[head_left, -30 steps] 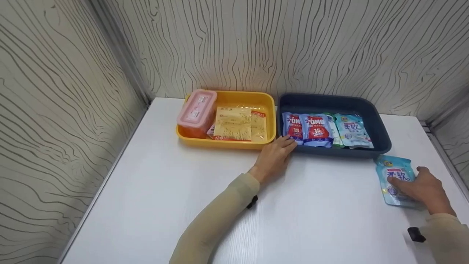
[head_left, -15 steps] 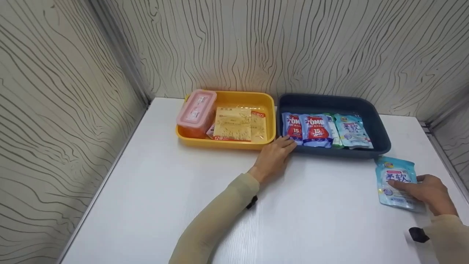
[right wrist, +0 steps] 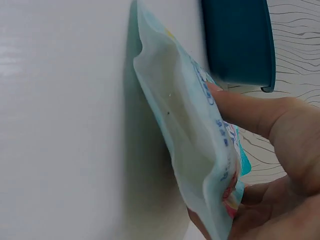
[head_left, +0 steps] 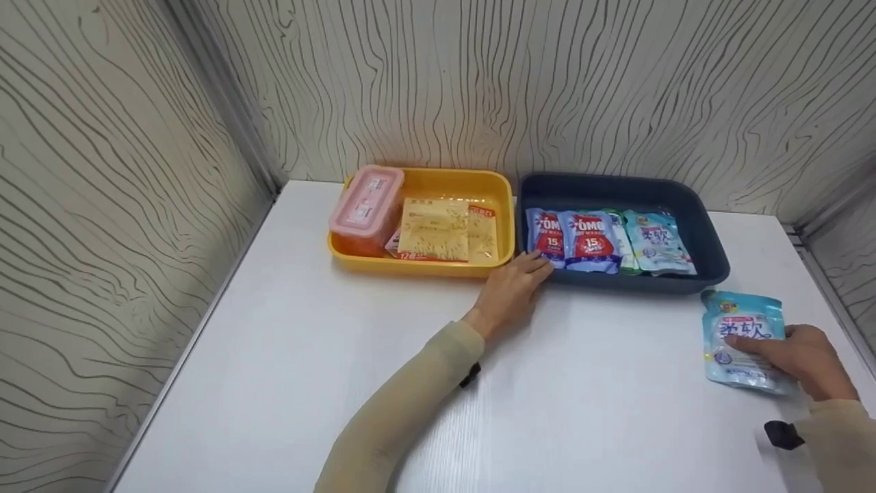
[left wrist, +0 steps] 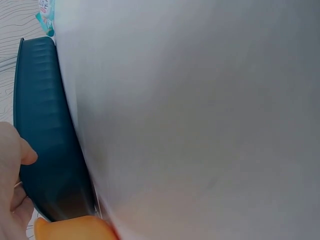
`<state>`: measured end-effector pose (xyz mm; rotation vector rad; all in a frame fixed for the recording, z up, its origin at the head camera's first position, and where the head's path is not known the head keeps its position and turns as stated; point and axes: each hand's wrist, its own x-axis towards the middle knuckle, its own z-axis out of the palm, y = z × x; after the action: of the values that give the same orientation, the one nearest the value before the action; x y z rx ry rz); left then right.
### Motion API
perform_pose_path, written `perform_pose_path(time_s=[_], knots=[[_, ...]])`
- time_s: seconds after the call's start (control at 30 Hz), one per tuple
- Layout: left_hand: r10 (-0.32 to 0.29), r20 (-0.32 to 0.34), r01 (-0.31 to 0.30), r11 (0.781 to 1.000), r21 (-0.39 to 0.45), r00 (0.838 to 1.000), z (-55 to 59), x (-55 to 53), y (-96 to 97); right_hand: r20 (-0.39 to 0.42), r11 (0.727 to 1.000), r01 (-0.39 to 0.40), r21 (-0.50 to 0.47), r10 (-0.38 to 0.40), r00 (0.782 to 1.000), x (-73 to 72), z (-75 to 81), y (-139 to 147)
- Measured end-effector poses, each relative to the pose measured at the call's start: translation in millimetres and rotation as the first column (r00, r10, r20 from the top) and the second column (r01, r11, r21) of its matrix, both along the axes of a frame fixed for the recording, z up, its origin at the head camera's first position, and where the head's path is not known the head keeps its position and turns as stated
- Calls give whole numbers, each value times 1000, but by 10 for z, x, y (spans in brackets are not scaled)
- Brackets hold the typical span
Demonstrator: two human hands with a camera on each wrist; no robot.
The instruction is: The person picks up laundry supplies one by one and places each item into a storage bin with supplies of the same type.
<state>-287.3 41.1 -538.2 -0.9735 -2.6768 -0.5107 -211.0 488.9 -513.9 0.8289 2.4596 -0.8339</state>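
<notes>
On the right, my right hand holds a light blue pouch by its right side. The thumb lies across the printed front, and the other fingers are behind it. In the right wrist view the pouch shows its bottom fold and a shadow beside it on the table. My left hand grips the front rim of the dark blue bin near its left corner. In the left wrist view the thumb rests against the bin's outer wall. Inside the bin lie purple OMO pouches, a green-edged pouch and another light blue pouch.
Left of the dark bin stands a yellow bin with a pink-lidded box leaning on its side and yellow paper packets. Patterned wall panels enclose the white table at the back and sides.
The right hand and its light blue pouch have shifted slightly to the right, and the pouch's face has turned a little. The left hand stays on the dark blue bin.
</notes>
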Motion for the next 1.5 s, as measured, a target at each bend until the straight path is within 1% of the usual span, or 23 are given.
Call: perform_pose_path(time_s=[0.23, 0.3, 0.47, 0.6, 0.77, 0.97, 1.17, 1.3, 1.4, 1.5], knots=[[3, -13, -3, 1000, -8, 1000, 11, -5, 9, -26, 999, -38, -39, 37, 999, 11, -21, 43], [3, -11, -4, 1000, -6, 1000, 14, -1, 14, -48, 997, -56, -55, 53, 997, 21, -18, 69], [9, -4, -9, 1000, -10, 1000, 21, 14, 14, -133, 985, -98, -145, 79, 988, 63, -12, 120], [8, 10, -8, 1000, -3, 1000, 24, 22, 17, -160, 970, -98, -223, 63, 985, 103, 12, 142], [15, 17, -16, 1000, 18, 1000, 20, 24, 18, -184, 949, -69, -308, 12, 983, 137, 83, 144], [16, 10, -16, 999, 28, 1000, 15, 22, 9, -179, 948, -37, -315, -21, 984, 165, 174, 118], [19, 12, -19, 1000, 12, 1000, 0, 14, 13, -207, 943, -32, -332, -40, 977, 209, 231, 98], [18, 15, -18, 1000, 17, 1000, -3, 21, 7, -256, 926, -72, -370, -27, 966, 246, 266, 103], [15, -12, -15, 1000, 18, 1000, -3, 18, 3, -317, 913, -112, -393, -20, 948, 266, 296, 92], [9, -41, -9, 1000, 14, 999, -2, 11, 3, -362, 910, -144, -390, -8, 932, 280, 336, 74]])
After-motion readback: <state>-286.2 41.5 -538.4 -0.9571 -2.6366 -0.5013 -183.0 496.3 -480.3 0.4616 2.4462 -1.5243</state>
